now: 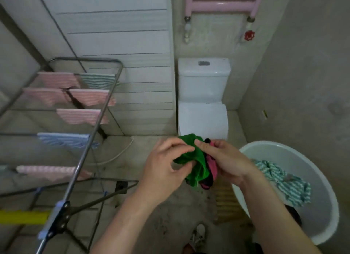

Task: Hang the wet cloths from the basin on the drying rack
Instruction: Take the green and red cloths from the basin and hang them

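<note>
Green cloth [197,159] pinched by left hand [166,170] and right hand [225,160] fingers, seven cloths on rack [83,155], one in basin [322,178].

This is a home bathroom with rough concrete walls and floor, which shows in the white toilet [203,98] against the back wall, the pink towel radiator [223,1] above it, the folding drying rack [83,121] carrying striped cloths, and the white wash basin [322,206] on the floor.
</note>
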Action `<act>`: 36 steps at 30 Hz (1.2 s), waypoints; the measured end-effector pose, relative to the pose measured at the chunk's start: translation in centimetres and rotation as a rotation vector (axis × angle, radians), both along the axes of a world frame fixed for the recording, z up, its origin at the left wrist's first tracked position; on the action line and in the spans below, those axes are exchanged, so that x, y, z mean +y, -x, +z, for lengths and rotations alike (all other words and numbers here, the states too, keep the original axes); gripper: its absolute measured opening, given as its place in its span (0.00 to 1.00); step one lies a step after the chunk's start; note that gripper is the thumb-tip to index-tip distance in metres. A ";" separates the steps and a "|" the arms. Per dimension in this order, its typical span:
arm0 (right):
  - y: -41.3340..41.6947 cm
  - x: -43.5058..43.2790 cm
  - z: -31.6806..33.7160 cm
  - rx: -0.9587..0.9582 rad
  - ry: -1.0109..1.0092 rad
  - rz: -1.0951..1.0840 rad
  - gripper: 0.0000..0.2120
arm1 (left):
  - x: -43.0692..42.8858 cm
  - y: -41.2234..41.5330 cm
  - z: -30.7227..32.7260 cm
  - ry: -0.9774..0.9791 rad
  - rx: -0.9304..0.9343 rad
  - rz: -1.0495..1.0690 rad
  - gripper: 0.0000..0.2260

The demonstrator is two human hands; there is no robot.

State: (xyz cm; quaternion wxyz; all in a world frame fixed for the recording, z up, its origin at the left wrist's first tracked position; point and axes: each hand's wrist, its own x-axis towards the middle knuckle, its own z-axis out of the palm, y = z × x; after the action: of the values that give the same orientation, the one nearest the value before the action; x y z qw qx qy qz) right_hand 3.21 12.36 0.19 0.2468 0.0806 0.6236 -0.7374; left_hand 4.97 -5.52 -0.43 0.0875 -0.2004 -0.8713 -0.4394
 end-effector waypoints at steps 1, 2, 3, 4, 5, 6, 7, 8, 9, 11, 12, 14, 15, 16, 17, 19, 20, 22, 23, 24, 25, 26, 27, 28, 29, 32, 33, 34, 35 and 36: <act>-0.1 -1.1 0.4 0.000 -0.010 0.043 0.22 | -1.0 -0.5 0.3 0.025 0.047 0.022 0.13; -0.3 -3.0 1.0 0.010 -0.036 0.109 0.20 | -2.7 -1.5 0.8 0.048 0.092 0.053 0.13; -0.4 -4.4 1.5 0.021 -0.062 0.168 0.17 | -4.0 -2.2 1.3 0.050 0.131 0.067 0.13; -0.7 -5.7 2.1 0.032 -0.082 0.216 0.14 | -4.8 -2.8 1.8 0.052 0.161 0.063 0.11; -1.2 -8.4 2.7 0.059 -0.115 0.299 0.14 | -7.2 -4.3 2.5 0.061 0.194 0.088 0.10; -1.5 -9.7 3.2 0.081 -0.158 0.339 0.15 | -8.0 -4.8 2.9 0.054 0.191 0.089 0.07; -1.7 -11.2 3.4 0.124 -0.220 0.376 0.17 | -9.1 -5.5 3.1 0.023 0.161 0.096 0.05; -2.1 -12.9 3.5 0.179 -0.286 0.418 0.18 | -10.4 -6.3 3.5 -0.017 0.104 0.135 0.04; -2.4 -14.3 3.6 0.247 -0.367 0.446 0.20 | -11.6 -6.9 3.8 -0.079 0.029 0.182 0.05; -2.7 -15.8 3.5 0.357 -0.432 0.467 0.26 | -13.6 -7.6 4.1 -0.254 -0.132 0.272 0.04; -3.0 -16.2 3.9 0.378 -0.394 0.461 0.26 | -14.4 -8.0 4.4 -0.361 -0.189 0.310 0.07; -3.6 -16.9 4.9 0.409 -0.266 0.506 0.21 | -16.0 -8.6 4.8 -0.466 -0.203 0.380 0.08; -3.9 -17.2 5.4 0.431 -0.233 0.578 0.20 | -16.5 -8.8 5.0 -0.459 -0.199 0.401 0.07; -4.3 -17.8 5.9 0.450 -0.207 0.654 0.17 | -16.9 -9.2 5.1 -0.441 -0.194 0.416 0.06; -4.6 -18.4 6.1 0.463 -0.162 0.706 0.13 | -17.2 -9.4 5.2 -0.427 -0.189 0.413 0.05; -5.1 -20.1 6.2 0.499 -0.125 0.718 0.05 | -17.5 -10.3 5.1 -0.419 -0.169 0.425 0.05; -5.2 -21.0 5.9 0.536 -0.155 0.711 0.03 | -17.5 -10.8 5.3 -0.427 -0.155 0.447 0.05; -5.0 -22.4 5.2 0.672 -0.291 0.752 0.03 | -17.8 -11.7 6.2 -0.501 -0.124 0.498 0.05; -4.8 -22.9 4.8 0.749 -0.366 0.798 0.06 | -17.9 -12.1 6.7 -0.562 -0.115 0.525 0.05; -5.1 -24.3 4.4 0.806 -0.412 0.885 0.08 | -18.5 -13.2 7.1 -0.628 -0.088 0.589 0.05; -5.1 -24.5 3.7 0.831 -0.450 0.898 0.09 | -18.6 -13.4 7.8 -0.693 -0.093 0.601 0.05; -5.1 -25.1 3.0 0.819 -0.447 0.904 0.07 | -18.9 -14.0 8.3 -0.774 -0.085 0.610 0.05; -5.1 -25.3 2.4 0.792 -0.446 0.908 0.04 | -18.9 -14.3 8.8 -0.856 -0.092 0.612 0.05; -5.4 -25.8 1.7 0.780 -0.431 0.952 0.01 | -19.0 -15.0 9.2 -0.938 -0.087 0.642 0.06; -5.8 -26.5 1.2 0.766 -0.405 1.028 0.03 | -19.2 -15.9 9.8 -1.009 -0.064 0.688 0.07; -6.8 -27.7 0.4 0.625 -0.275 1.145 0.06 | -19.9 -17.8 10.3 -1.128 -0.022 0.720 0.08; -7.2 -28.2 0.4 0.572 -0.213 1.175 0.07 | -20.1 -18.6 10.3 -1.142 -0.008 0.724 0.07; -7.5 -28.6 0.3 0.537 -0.171 1.188 0.09 | -20.1 -19.3 10.3 -1.166 -0.002 0.722 0.07; -7.7 -28.9 0.2 0.525 -0.150 1.195 0.10 | -20.1 -19.8 10.4 -1.194 0.003 0.717 0.06; -7.9 -29.3 0.2 0.525 -0.125 1.209 0.10 | -19.9 -20.5 10.5 -1.221 0.012 0.723 0.07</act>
State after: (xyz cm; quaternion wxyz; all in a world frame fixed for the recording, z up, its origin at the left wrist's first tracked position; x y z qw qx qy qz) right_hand 11.16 -16.98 0.36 0.4519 -0.4519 0.6401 -0.4265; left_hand 25.43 -25.45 10.03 0.3292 0.1840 -0.4808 -0.7916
